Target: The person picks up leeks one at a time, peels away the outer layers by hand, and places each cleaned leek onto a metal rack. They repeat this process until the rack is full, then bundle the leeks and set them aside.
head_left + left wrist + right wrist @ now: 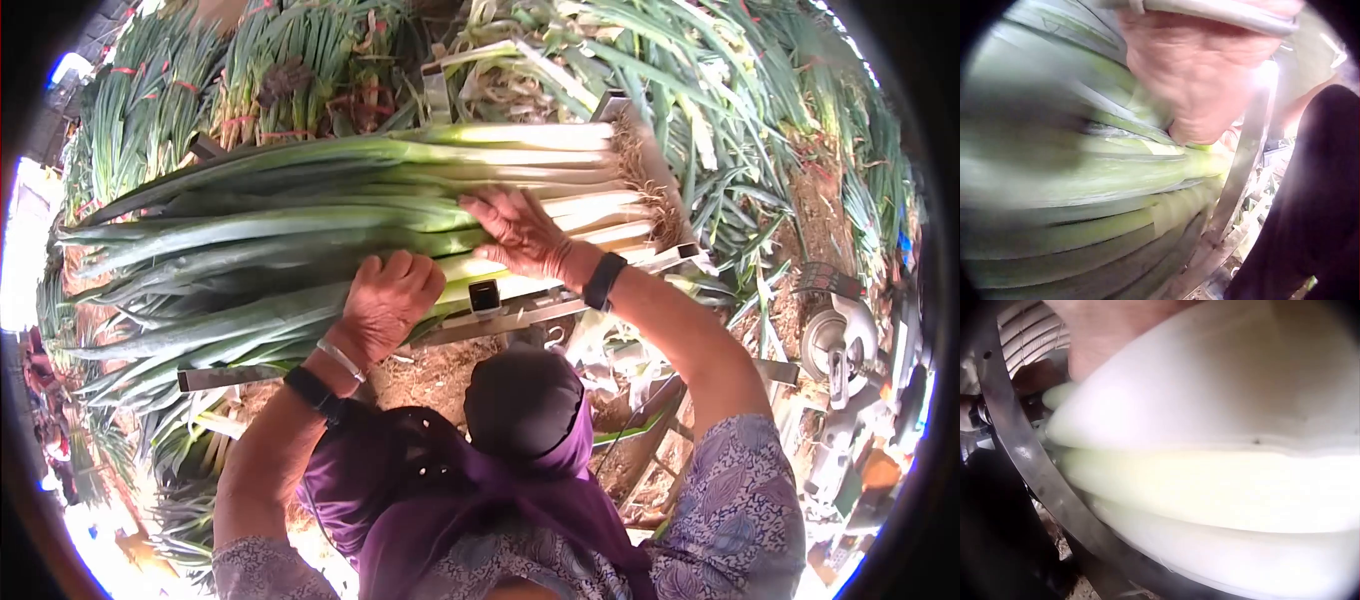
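A row of leeks (250,240) lies side by side on a metal rack (230,377), green leaves to the left and white stalks with roots to the right. My left hand (390,297) has its fingers curled at the near leeks, where green turns pale; the left wrist view shows it gripping a leek (1197,164) close to the rack's bar, fingertips hidden. Farther right, my right hand (520,235) rests on the pale stalks with its fingers spread. Thick white stalks (1222,487) fill the right wrist view beside the metal bar (1022,450), covering most of that hand.
Bundles of leeks (170,130) with red ties stand behind the rack. Loose leaves (740,210) pile up at the right. A power tool with a round disc (830,340) sits at the far right. The rack's square bar end (484,296) sticks up between my hands.
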`<act>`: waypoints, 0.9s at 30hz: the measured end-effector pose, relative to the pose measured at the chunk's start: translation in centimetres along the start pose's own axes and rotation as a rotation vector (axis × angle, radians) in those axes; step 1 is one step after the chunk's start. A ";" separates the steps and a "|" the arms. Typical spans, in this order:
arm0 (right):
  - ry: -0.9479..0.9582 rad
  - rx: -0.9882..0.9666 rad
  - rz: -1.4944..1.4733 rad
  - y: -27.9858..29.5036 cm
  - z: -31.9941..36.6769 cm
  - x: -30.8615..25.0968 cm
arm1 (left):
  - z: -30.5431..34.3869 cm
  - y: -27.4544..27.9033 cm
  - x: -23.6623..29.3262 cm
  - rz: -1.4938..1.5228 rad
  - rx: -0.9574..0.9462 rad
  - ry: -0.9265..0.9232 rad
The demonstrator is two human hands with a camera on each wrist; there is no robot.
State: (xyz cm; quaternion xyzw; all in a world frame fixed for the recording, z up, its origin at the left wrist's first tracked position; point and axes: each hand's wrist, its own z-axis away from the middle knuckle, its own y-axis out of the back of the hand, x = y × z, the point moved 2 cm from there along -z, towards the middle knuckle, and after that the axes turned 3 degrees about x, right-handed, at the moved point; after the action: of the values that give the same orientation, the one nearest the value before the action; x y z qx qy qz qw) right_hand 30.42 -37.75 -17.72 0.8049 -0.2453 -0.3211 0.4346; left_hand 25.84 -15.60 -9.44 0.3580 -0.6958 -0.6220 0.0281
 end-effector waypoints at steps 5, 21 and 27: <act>-0.176 -0.171 0.078 0.5 3.5 -3.1 | 0.1 -0.1 0.1 0.019 0.029 -0.018; -0.325 -0.311 0.121 0.5 2.9 -3.9 | 4.3 8.0 -0.8 0.218 0.130 0.261; -0.202 -0.136 -0.155 -3.3 4.0 0.8 | 18.4 14.5 0.8 0.252 0.158 0.691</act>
State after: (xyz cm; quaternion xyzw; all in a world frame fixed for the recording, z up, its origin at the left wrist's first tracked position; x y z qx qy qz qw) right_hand 28.42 -38.79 -22.45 0.7536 -0.2026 -0.4490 0.4352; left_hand 9.63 -0.88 -1.05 0.4595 -0.7297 -0.4005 0.3097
